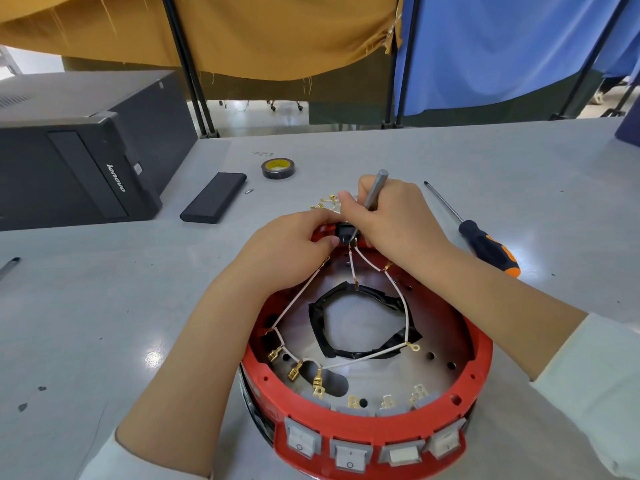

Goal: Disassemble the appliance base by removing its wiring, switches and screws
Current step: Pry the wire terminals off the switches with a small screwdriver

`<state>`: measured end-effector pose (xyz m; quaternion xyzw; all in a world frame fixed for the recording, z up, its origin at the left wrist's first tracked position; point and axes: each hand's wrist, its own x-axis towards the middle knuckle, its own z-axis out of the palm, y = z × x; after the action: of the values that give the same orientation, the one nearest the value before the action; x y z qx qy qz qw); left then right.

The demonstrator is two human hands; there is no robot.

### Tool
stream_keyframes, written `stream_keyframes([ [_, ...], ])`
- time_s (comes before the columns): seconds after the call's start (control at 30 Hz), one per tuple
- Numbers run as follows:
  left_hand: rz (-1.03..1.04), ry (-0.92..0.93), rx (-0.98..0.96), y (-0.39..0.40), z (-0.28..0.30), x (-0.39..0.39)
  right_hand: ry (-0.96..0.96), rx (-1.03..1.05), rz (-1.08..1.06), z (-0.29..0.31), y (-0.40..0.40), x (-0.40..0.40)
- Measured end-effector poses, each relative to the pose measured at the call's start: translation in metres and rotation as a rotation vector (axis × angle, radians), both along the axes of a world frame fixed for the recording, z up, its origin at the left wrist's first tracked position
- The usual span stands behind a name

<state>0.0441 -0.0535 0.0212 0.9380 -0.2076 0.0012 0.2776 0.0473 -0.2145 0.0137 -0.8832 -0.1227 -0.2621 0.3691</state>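
A smooth grey surface point(450, 161) is occupied by a round red plastic base point(363, 434) strung with thin white wires point(298, 297). At its far rim, a small black part point(343, 233) is pinched by the left hand point(294, 244), while a slim grey metal tool point(375, 188) is gripped by the right hand point(394, 216).

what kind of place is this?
Likely a workshop or lab bench: grey worktable holding a screwdriver, tape roll and desktop PC, screened by cloth partitions.
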Motion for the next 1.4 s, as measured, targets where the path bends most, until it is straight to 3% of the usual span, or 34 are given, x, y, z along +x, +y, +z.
stream_keyframes([
  [0.2,0.000,0.001,0.007,-0.001,0.000,0.001,-0.018,-0.065,0.055,0.003,0.002,-0.001],
  [0.37,0.021,0.003,0.022,-0.001,0.001,0.000,0.169,0.046,0.045,0.012,0.006,0.010],
  [0.5,0.023,0.013,0.029,-0.001,0.001,0.000,0.272,0.004,0.034,0.021,0.008,0.016],
  [0.77,0.016,0.000,0.015,0.000,0.001,0.000,0.041,0.110,-0.011,0.008,0.004,0.009],
  [0.93,0.009,-0.003,0.023,-0.001,0.000,0.000,0.079,0.025,0.006,0.005,0.006,0.010],
  [1.13,0.020,0.018,0.009,-0.001,0.001,0.001,0.162,0.162,0.047,0.025,0.001,0.002],
  [1.3,0.008,0.010,-0.006,-0.001,0.001,0.000,0.375,0.007,0.255,0.044,-0.002,-0.039],
  [1.4,0.019,0.032,-0.028,-0.001,0.001,0.000,0.307,-0.389,0.150,0.041,0.003,-0.064],
])
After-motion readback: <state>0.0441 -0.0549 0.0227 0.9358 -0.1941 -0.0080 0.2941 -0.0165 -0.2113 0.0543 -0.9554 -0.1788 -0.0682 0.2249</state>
